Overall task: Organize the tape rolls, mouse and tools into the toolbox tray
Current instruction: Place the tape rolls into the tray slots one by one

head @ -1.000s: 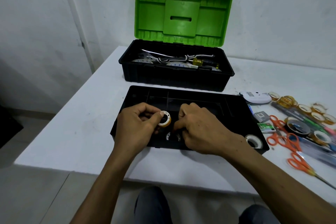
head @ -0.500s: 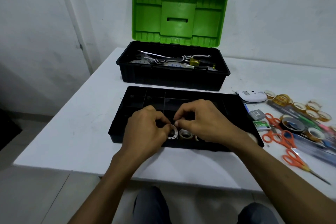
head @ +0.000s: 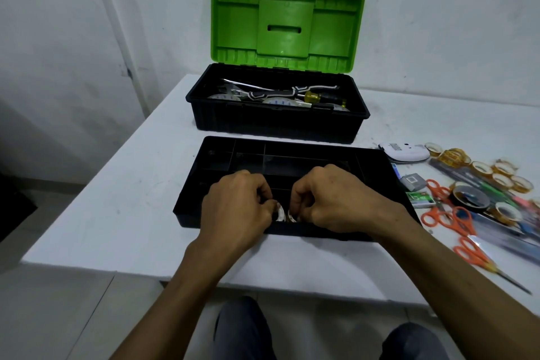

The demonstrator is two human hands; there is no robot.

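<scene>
**Trainee:** What state are the hands in?

**Technician:** Left hand point(head: 239, 209): fingers curled, with thumb and forefinger pinching the first roll point(head: 279, 211). Right hand point(head: 336, 203): fingers curled, with the tips at the second roll point(head: 292, 217). It probably pinches that roll, but the knuckles hide the contact.

**Trainee:** Where are the two rolls?

**Technician:** Inside the tray point(head: 193, 193), in the near row of compartments, about mid-width. They sit side by side between the two hands and appear to stand on edge.

**Trainee:** What is left to do?

**Technician:** Judging from the layout, most of the task. The loose tape rolls point(head: 479, 168), mouse point(head: 404, 152), orange scissors point(head: 447, 213) and large dark roll point(head: 470, 197) all lie on the table point(head: 131, 199), right of the tray. The toolbox point(head: 277, 126) stands just beyond the tray's far edge with its green lid point(head: 287, 23) raised.

**Trainee:** Which hand should take the next item?

**Technician:** The right hand.
- All remaining stock lies to the right of both hands, so the right hand is nearer. The left would have to cross over the tray.
- The mouse sits just beside the tray's far right corner with its long axis running left to right. Approach from above, with the fingers spanning its near and far sides.
- The scissors lie diagonally, handles far left and blades near right. Turn the wrist to match that line before gripping.
</scene>
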